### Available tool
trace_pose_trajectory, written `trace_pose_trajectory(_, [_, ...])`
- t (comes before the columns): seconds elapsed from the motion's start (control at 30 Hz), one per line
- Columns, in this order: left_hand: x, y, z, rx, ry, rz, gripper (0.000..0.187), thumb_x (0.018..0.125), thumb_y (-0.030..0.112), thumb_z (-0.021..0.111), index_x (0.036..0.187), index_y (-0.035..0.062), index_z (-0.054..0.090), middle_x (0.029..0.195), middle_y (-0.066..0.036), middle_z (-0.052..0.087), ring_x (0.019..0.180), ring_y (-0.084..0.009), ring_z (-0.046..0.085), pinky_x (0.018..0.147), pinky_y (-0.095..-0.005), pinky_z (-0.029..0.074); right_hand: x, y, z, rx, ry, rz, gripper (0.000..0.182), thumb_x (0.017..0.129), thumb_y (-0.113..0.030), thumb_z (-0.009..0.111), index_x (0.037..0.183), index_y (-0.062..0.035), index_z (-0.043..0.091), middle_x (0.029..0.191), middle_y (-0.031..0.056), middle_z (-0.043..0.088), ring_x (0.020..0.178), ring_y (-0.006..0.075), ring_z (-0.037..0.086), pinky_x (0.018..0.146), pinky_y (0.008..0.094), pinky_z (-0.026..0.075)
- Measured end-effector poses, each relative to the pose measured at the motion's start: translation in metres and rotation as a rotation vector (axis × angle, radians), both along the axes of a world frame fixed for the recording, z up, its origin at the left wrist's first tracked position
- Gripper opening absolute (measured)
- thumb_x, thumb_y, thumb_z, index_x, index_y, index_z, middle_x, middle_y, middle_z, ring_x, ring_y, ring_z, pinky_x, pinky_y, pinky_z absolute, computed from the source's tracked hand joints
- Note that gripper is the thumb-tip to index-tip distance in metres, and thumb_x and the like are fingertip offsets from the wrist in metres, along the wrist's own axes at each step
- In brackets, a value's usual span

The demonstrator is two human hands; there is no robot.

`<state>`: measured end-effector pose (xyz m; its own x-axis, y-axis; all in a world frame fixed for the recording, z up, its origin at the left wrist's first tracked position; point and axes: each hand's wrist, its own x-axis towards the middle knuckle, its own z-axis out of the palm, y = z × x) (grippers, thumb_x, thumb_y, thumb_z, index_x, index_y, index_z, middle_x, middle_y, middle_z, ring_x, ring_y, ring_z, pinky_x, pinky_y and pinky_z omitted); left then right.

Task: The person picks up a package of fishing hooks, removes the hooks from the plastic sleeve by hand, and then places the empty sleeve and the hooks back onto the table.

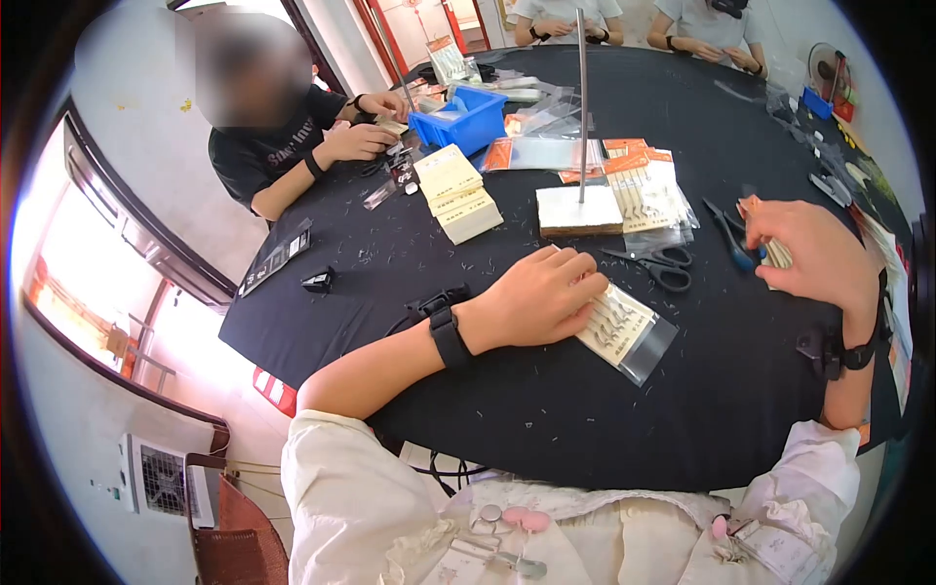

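Note:
My left hand (546,297) is closed over the upper end of a transparent packet (632,339). Inside that packet is a cream card with a row of small metal fishing hooks. Toward the right, my right hand (817,249) has its fingers curled round an orange-and-cream packet (777,254), mostly hidden by the fingers. Between the hands lie black-handled scissors (670,268) and blue-handled pliers (731,239). Just beyond my left hand stands a white block (577,207) with an upright metal rod (582,107).
More hook packets (645,190) lie behind the block. Stacked cream cards (456,195) and a blue bin (458,119) are farther left. A co-worker (278,136) handles items at the left edge; two more people sit opposite. Tiny clippings dot the black tablecloth (546,429).

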<state>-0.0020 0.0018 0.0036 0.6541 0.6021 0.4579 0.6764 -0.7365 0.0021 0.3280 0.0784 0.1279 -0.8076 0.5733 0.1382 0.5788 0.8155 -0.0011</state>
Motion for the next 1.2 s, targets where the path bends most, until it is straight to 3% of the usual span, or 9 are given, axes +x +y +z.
trace_pose_trajectory(0.13, [0.001, 0.001, 0.002, -0.007, 0.019, 0.0, 0.018, 0.087, 0.015, 0.065, 0.103, 0.0091, 0.058, 0.101, -0.007, 0.059, 0.091, -0.0248, 0.061, 0.081, -0.0376, 0.05, 0.002, -0.002, -0.009, 0.064, 0.079, 0.045, 0.026, 0.07, -0.015, 0.072, 0.091, -0.0035, 0.064, 0.092, 0.0103, 0.064, 0.091, 0.0304, 0.062, 0.079, 0.0401, 0.049])
trace_pose_trajectory(0.3, [0.001, 0.0, 0.003, -0.032, 0.017, 0.001, 0.017, 0.088, 0.015, 0.065, 0.103, 0.009, 0.059, 0.101, -0.007, 0.059, 0.09, -0.0246, 0.061, 0.081, -0.0372, 0.049, 0.0, -0.011, -0.003, 0.011, -0.003, -0.049, 0.032, 0.07, -0.017, 0.074, 0.099, -0.0053, 0.065, 0.091, 0.0079, 0.065, 0.089, 0.0268, 0.063, 0.079, 0.0378, 0.049])
trace_pose_trajectory(0.53, [0.002, 0.0, 0.004, -0.022, 0.009, -0.002, 0.017, 0.088, 0.015, 0.065, 0.103, 0.0089, 0.059, 0.101, -0.007, 0.06, 0.09, -0.0244, 0.061, 0.08, -0.037, 0.049, 0.002, -0.01, -0.006, 0.029, 0.042, -0.038, 0.032, 0.072, -0.013, 0.072, 0.103, -0.0065, 0.066, 0.088, 0.0068, 0.065, 0.088, 0.0257, 0.063, 0.076, 0.0369, 0.049])
trace_pose_trajectory(0.73, [0.001, 0.0, 0.003, -0.024, 0.006, -0.004, 0.016, 0.088, 0.015, 0.065, 0.102, 0.0085, 0.059, 0.101, -0.007, 0.06, 0.09, -0.0249, 0.061, 0.08, -0.0375, 0.049, 0.001, -0.013, -0.002, 0.091, 0.034, -0.011, 0.023, 0.073, -0.01, 0.07, 0.095, -0.0065, 0.064, 0.085, 0.0064, 0.066, 0.084, 0.026, 0.063, 0.073, 0.0374, 0.049])
trace_pose_trajectory(0.83, [0.001, -0.001, 0.004, -0.036, 0.008, -0.003, 0.017, 0.088, 0.015, 0.065, 0.103, 0.0083, 0.059, 0.102, -0.007, 0.06, 0.09, -0.0248, 0.061, 0.08, -0.0376, 0.05, -0.001, -0.009, 0.0, -0.048, -0.021, -0.033, 0.014, 0.074, -0.008, 0.068, 0.086, -0.0067, 0.062, 0.078, 0.0063, 0.065, 0.079, 0.0263, 0.062, 0.071, 0.0379, 0.048])
trace_pose_trajectory(1.03, [0.0, 0.0, 0.004, -0.043, 0.002, -0.008, 0.019, 0.088, 0.015, 0.065, 0.104, 0.0083, 0.059, 0.103, -0.007, 0.06, 0.091, -0.025, 0.061, 0.08, -0.0376, 0.049, -0.007, -0.012, 0.008, 0.049, -0.007, 0.027, 0.008, 0.076, -0.005, 0.066, 0.077, -0.0068, 0.059, 0.073, 0.0061, 0.063, 0.072, 0.0263, 0.06, 0.069, 0.0372, 0.047])
trace_pose_trajectory(1.2, [0.001, -0.001, 0.004, -0.041, 0.015, 0.001, 0.019, 0.087, 0.015, 0.065, 0.104, 0.0081, 0.059, 0.101, -0.008, 0.059, 0.091, -0.0256, 0.06, 0.081, -0.0378, 0.05, -0.009, -0.014, 0.008, 0.089, 0.022, 0.081, 0.007, 0.077, -0.004, 0.065, 0.076, -0.0069, 0.058, 0.076, 0.0061, 0.063, 0.073, 0.026, 0.058, 0.077, 0.036, 0.045])
